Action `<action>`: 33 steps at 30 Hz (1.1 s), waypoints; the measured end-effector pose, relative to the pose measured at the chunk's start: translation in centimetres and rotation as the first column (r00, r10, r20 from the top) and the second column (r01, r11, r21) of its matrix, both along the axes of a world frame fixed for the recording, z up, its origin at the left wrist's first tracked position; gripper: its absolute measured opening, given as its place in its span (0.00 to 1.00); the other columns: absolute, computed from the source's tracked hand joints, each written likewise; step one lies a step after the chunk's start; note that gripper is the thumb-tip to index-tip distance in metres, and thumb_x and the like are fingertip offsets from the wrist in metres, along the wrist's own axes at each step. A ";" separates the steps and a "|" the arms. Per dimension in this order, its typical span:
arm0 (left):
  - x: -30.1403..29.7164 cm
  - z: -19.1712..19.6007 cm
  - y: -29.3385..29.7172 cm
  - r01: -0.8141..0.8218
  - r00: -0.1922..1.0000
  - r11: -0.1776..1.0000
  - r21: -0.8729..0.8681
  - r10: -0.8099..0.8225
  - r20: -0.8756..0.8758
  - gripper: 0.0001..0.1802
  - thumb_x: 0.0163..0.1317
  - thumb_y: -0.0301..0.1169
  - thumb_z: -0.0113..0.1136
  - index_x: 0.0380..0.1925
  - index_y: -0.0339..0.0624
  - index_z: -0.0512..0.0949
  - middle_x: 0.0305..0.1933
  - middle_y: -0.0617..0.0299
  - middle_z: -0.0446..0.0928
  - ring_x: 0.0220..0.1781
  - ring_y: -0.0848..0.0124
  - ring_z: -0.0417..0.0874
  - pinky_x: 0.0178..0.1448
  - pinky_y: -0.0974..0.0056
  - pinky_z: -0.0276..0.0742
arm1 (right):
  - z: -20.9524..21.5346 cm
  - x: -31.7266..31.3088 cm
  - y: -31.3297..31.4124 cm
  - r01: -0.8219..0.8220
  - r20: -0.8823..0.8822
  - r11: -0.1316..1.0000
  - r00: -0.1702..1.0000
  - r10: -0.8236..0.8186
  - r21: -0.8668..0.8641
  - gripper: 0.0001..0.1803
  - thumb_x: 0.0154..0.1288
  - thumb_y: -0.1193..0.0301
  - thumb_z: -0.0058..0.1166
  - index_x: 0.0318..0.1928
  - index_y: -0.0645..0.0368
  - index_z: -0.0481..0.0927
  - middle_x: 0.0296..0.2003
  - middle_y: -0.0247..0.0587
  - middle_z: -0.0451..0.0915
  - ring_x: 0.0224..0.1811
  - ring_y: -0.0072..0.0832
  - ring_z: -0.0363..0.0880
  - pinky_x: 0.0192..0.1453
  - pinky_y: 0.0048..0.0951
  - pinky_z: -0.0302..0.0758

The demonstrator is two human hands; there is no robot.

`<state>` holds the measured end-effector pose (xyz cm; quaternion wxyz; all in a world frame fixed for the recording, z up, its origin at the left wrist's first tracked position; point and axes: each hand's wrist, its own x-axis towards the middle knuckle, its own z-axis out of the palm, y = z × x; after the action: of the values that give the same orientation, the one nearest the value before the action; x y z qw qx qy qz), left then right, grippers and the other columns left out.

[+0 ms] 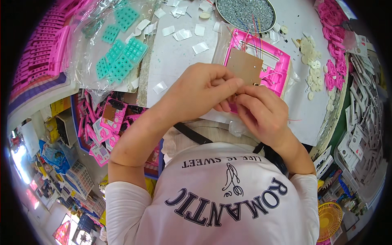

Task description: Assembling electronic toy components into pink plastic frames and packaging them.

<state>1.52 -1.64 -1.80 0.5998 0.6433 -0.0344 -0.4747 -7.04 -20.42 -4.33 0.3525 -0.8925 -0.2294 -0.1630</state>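
A bright pink plastic casing [281, 61] lies on the table in front of me. Across it sits a flat brown circuit board [246, 65], with thin red, blue and yellow wires [257, 38] running up from its far side. At the board's near edge, my left hand [206, 87] and my right hand [263, 112] meet, fingertips pinched close together. Whatever they pinch is hidden behind the fingers. A short white wire [268, 75] shows beside the board, and a thin red wire [295, 120] sticks out past my right hand.
A round metal dish [275, 19] of small screws [245, 14] stands beyond the casing. Teal keypads [134, 50] lie on a plastic bag at left, with white squares [200, 47] scattered nearby. Cream round parts [314, 75] and pink pieces [335, 49] lie at right. Pink casings [106, 128] fill a crate below left.
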 end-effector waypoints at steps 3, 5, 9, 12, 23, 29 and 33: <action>0.6 -1.1 0.5 0.100 0.988 0.994 -0.040 -0.094 0.120 0.09 0.66 0.25 0.60 0.44 0.31 0.81 0.31 0.62 0.83 0.27 0.80 0.81 0.30 0.72 0.74 | -0.4 0.1 0.0 -0.009 0.033 1.000 0.999 0.009 -0.002 0.13 0.49 0.79 0.69 0.37 0.61 0.82 0.41 0.39 0.83 0.37 0.35 0.83 0.33 0.31 0.79; 0.9 -1.0 0.4 0.217 0.805 0.972 0.088 -0.229 0.547 0.09 0.63 0.24 0.62 0.43 0.34 0.81 0.30 0.59 0.82 0.28 0.73 0.83 0.31 0.67 0.75 | -0.6 0.1 0.2 0.003 0.025 1.000 1.000 -0.003 -0.025 0.13 0.48 0.79 0.69 0.37 0.61 0.82 0.38 0.39 0.81 0.36 0.35 0.80 0.32 0.31 0.77; 1.0 -2.7 0.0 0.243 0.341 0.965 0.095 -0.177 0.923 0.10 0.55 0.22 0.66 0.38 0.38 0.79 0.31 0.54 0.78 0.33 0.58 0.82 0.36 0.58 0.76 | -0.1 0.0 0.4 0.049 -0.008 0.983 0.999 -0.051 -0.175 0.16 0.45 0.80 0.70 0.38 0.59 0.83 0.32 0.37 0.77 0.33 0.35 0.74 0.31 0.32 0.73; 0.9 -3.5 -0.1 0.253 0.274 0.964 0.080 -0.151 0.950 0.10 0.52 0.21 0.66 0.33 0.39 0.76 0.32 0.54 0.76 0.37 0.51 0.78 0.40 0.53 0.75 | -0.5 0.0 0.6 0.048 -0.018 0.976 0.998 -0.053 -0.211 0.15 0.45 0.78 0.70 0.38 0.57 0.84 0.32 0.35 0.77 0.33 0.35 0.73 0.31 0.32 0.72; 2.8 -3.6 0.4 -0.101 0.775 0.992 -0.081 0.129 0.619 0.13 0.57 0.25 0.69 0.40 0.37 0.77 0.35 0.57 0.76 0.38 0.62 0.79 0.39 0.60 0.75 | 0.8 -0.1 0.2 -0.116 -0.093 0.902 0.992 0.085 -0.416 0.20 0.46 0.73 0.58 0.44 0.61 0.84 0.35 0.35 0.77 0.41 0.36 0.75 0.39 0.33 0.76; 0.8 -3.0 3.1 -0.152 0.469 0.987 0.048 0.030 0.883 0.14 0.60 0.27 0.69 0.43 0.36 0.77 0.39 0.58 0.77 0.41 0.69 0.78 0.41 0.64 0.74 | -0.6 -0.9 -0.6 -0.106 -0.102 0.934 0.992 0.076 -0.340 0.26 0.49 0.73 0.57 0.52 0.64 0.83 0.38 0.38 0.77 0.46 0.37 0.74 0.44 0.36 0.74; -2.9 -3.2 5.4 0.184 0.546 0.942 0.281 -0.336 0.768 0.07 0.60 0.23 0.65 0.35 0.35 0.77 0.39 0.56 0.76 0.38 0.68 0.77 0.40 0.66 0.72 | 0.4 -1.3 0.2 -0.084 -0.204 0.908 0.979 -0.002 -0.410 0.29 0.51 0.73 0.56 0.58 0.65 0.80 0.37 0.39 0.75 0.44 0.37 0.73 0.42 0.36 0.73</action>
<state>-1.37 3.75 -4.95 0.3851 0.8229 -0.3576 -0.2160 -8.33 -20.21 -3.89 0.1785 -0.9538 -0.2412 -0.0125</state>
